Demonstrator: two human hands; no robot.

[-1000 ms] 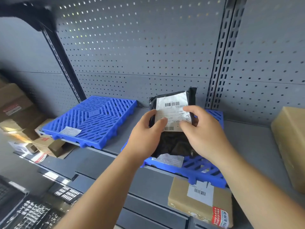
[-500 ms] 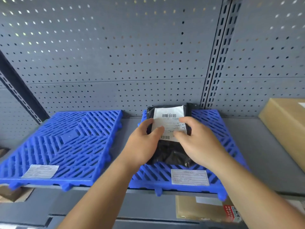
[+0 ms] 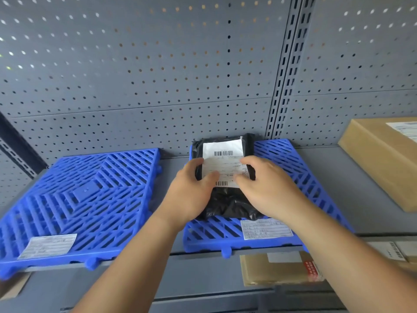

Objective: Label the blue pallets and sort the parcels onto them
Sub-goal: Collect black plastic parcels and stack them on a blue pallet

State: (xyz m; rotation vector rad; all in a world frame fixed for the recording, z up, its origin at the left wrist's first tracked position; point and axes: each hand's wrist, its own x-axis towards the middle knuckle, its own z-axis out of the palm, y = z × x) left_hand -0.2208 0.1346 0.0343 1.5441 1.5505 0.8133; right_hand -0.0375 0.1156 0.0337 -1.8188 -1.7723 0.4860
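Shelf (image 3: 361, 188): both blue pallets (image 3: 79, 199) labelled.
Left hand (image 3: 191, 195), right hand (image 3: 268, 190): we grasp black parcel (image 3: 228, 202) on right pallet (image 3: 293, 168).
Remaining: probably cardboard boxes (image 3: 383, 159).

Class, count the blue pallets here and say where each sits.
2. The left pallet lies on the shelf, bare apart from a label; the right pallet lies beside it, under the black parcel. Others could lie outside the frame.

The left pallet (image 3: 90, 195) lies open from above; a cardboard box (image 3: 383, 163) crowds the shelf (image 3: 338, 177) at right.
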